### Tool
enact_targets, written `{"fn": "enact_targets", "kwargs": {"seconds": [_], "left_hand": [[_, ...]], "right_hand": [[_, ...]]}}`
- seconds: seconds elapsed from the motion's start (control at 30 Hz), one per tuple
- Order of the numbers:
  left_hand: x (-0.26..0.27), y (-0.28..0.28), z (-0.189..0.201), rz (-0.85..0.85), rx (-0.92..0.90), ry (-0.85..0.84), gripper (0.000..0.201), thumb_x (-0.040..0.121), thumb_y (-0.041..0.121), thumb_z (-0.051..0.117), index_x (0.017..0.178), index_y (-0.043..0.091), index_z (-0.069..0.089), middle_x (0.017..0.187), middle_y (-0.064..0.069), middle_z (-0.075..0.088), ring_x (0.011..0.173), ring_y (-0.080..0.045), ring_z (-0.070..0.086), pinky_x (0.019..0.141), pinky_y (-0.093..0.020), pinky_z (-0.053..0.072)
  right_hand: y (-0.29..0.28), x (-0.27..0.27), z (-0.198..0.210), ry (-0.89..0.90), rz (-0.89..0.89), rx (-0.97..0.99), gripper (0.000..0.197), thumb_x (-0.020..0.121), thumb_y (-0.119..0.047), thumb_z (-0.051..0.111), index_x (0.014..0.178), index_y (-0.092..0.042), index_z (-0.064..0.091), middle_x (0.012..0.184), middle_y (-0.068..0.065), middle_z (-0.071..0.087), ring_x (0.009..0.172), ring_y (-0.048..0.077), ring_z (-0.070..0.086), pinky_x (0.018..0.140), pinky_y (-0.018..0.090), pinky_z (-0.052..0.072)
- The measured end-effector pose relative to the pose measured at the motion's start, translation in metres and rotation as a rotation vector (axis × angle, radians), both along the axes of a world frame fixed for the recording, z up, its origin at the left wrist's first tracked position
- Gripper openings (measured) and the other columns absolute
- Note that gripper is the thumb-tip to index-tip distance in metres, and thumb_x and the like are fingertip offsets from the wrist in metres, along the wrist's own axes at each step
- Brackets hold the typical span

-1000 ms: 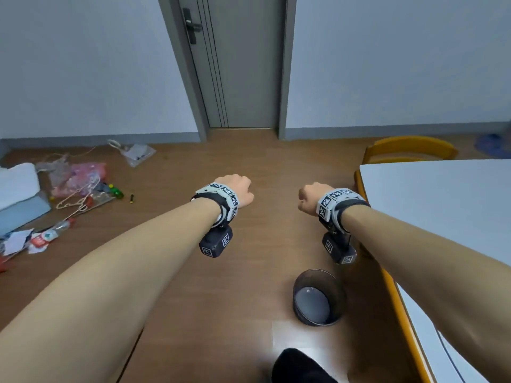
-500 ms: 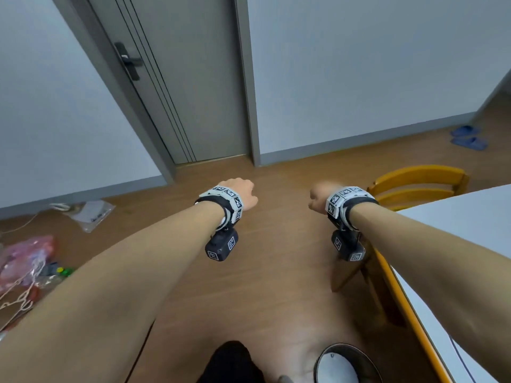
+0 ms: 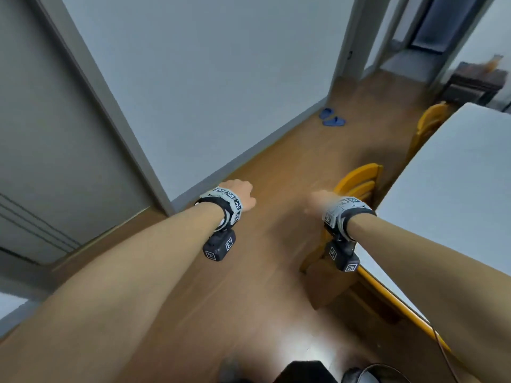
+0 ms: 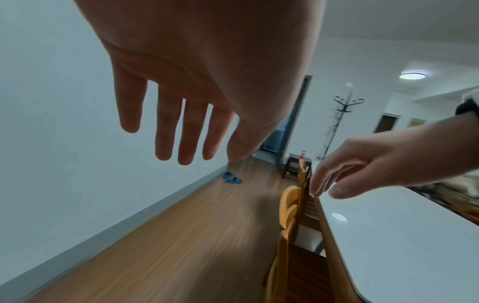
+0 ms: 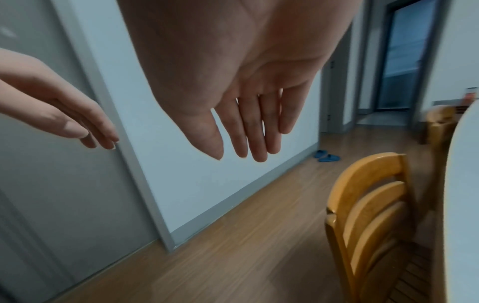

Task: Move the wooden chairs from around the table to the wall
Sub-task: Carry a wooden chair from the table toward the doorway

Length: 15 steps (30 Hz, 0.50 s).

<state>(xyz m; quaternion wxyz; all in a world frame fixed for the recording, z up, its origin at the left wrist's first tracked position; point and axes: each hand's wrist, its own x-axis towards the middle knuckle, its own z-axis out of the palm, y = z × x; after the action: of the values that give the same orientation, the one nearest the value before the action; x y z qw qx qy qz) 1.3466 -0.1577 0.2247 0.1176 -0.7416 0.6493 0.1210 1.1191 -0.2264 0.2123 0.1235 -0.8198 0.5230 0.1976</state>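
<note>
Chair point(image 3: 356, 179) stands tucked against the desk point(image 3: 453, 189) edge, its curved back facing the wall point(image 3: 210, 87), a second chair point(image 3: 430, 120) beyond. Left hand point(image 3: 240, 193) and right hand point(image 3: 318, 201) hover empty, fingers point(image 5: 255, 131) straight and relaxed. Best to grip the top rail with both hands, then pull it clear of the desk before turning toward the wall

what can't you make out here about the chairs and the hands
- Near chair: its seat and legs are mostly hidden under the table and behind the right wrist camera in the head view.
- Far chair: small, cut by the table edge; only its back shows.
- Right hand: motion-blurred in the head view, fingers unclear there.
- Left hand: fingers hidden behind the wrist band in the head view.
</note>
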Motion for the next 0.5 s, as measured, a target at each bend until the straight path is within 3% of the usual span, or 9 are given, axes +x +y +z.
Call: {"fn": "enact_targets", "kwargs": {"seconds": [0.1,0.27,0.4,0.5], "left_hand": [[0.001,-0.055,0.007,-0.123,-0.003,0.009,0.043,0.087,0.039,0.048,0.122,0.018,0.063,0.115,-0.007,0.068,0.097,-0.031,0.066,0.083,-0.04,0.056],[-0.018,-0.142,0.006,-0.298,0.002,0.018,0.044,0.088,0.038,0.049,0.124,0.018,0.063,0.116,-0.006,0.068,0.097,-0.03,0.066,0.082,-0.038,0.055],[-0.044,-0.221,0.002,-0.402,0.029,0.004,0.04,0.09,0.035,0.048,0.124,0.018,0.062,0.11,-0.006,0.068,0.092,-0.03,0.065,0.069,-0.033,0.048],[-0.061,-0.266,-0.001,-0.462,0.03,-0.009,0.041,0.091,0.035,0.048,0.125,0.017,0.061,0.112,-0.007,0.067,0.094,-0.03,0.065,0.07,-0.034,0.048]], "right_hand": [[-0.024,-0.008,0.01,0.005,-0.126,0.004,0.034,0.096,-0.032,0.056,0.113,-0.006,0.069,0.099,0.014,0.064,0.087,0.034,0.062,0.072,0.033,0.049],[-0.065,-0.033,0.006,0.001,-0.327,0.009,0.038,0.097,-0.035,0.055,0.123,-0.011,0.068,0.115,0.014,0.069,0.1,0.032,0.067,0.081,0.036,0.055],[-0.118,-0.054,-0.004,-0.015,-0.447,-0.011,0.036,0.096,-0.03,0.053,0.122,-0.011,0.068,0.112,0.012,0.07,0.097,0.03,0.068,0.077,0.035,0.055],[-0.156,-0.067,-0.01,-0.038,-0.512,-0.01,0.036,0.097,-0.03,0.054,0.123,-0.011,0.068,0.115,0.013,0.07,0.101,0.031,0.068,0.075,0.034,0.051]]}}
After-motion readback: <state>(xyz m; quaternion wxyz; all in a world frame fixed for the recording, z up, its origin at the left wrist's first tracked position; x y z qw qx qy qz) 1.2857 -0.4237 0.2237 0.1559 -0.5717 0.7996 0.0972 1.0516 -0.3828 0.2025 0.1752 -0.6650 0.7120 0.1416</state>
